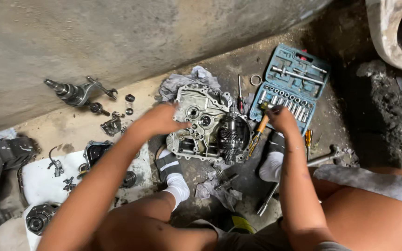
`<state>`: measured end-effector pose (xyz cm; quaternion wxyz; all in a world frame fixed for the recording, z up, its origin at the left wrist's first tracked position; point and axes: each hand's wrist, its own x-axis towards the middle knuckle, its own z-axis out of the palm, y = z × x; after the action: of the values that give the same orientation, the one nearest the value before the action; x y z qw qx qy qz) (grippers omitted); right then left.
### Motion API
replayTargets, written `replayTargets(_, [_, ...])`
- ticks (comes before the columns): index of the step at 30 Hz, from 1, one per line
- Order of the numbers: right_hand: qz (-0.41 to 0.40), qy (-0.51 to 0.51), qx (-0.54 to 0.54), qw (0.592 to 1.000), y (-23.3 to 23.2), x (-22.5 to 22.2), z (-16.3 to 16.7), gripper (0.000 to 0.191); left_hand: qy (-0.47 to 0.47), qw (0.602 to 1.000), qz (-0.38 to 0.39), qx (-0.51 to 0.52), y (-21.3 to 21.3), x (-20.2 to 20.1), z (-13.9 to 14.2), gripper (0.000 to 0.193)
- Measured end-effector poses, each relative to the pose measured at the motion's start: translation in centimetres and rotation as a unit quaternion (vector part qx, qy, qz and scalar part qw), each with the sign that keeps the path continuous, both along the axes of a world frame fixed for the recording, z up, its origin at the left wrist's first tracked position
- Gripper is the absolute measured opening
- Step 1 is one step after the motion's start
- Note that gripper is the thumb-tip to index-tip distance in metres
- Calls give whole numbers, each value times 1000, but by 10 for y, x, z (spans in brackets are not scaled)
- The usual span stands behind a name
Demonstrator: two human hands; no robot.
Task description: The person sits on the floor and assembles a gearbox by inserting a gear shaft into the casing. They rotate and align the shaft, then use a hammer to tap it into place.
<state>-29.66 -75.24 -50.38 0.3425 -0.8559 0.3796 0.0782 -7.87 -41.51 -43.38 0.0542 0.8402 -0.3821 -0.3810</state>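
While a person crouches on a grimy concrete floor (70,125), loose drivetrain parts lie scattered at the far left: a splined shaft with a fork (73,92) near the wall, small brackets (111,124) beside it, and a dark housing (96,151) on a white sheet (38,181). Moving right, the left hand (160,120) rests palm-down, fingers loosely curled, on the near edge of an aluminium gearbox case (198,125) that lies flat between the person's white-socked feet, over a grey rag (187,81); it appears to steady the case rather than grip it. A stack of gears (231,135) stands upright in the case's right side. Further right, the right hand (281,118) is closed around the top of a wooden-handled tool (260,128), probably a hammer or chisel, angled down toward the gear stack. Beyond it, an open blue socket set (294,83) and a long wrench (319,160) lie on the floor. The work looks to be at the stage of freeing or seating the gear cluster; the next move likely calls for a firm brace on the case and a controlled blow or pry at the gears.
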Motion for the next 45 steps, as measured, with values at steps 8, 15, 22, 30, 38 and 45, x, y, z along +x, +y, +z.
replayTargets(8, [54, -57, 111, 991, 75, -30, -45, 50, 200, 933, 297, -35, -103, -151, -119, 93])
replayTargets(15, [-105, -209, 254, 939, 118, -25, -47, 59, 168, 785, 543, -246, -122, -197, -129, 85])
replayTargets(22, [-79, -243, 232, 938, 120, -22, -49, 56, 158, 775, 573, -217, -126, -200, -116, 83])
replayTargets(30, [-156, -202, 242, 936, 127, -18, -26, 58, 180, 725, 633, -203, -129, -198, -109, 95])
replayTargets(38, [-97, -222, 147, 959, 141, -26, 8, 58, 355, 594, 612, -383, -112, -204, -84, 71])
replayTargets(45, [29, -262, 74, 962, 158, -32, 63, 53, 439, 415, 658, -449, -85, -192, -45, 48])
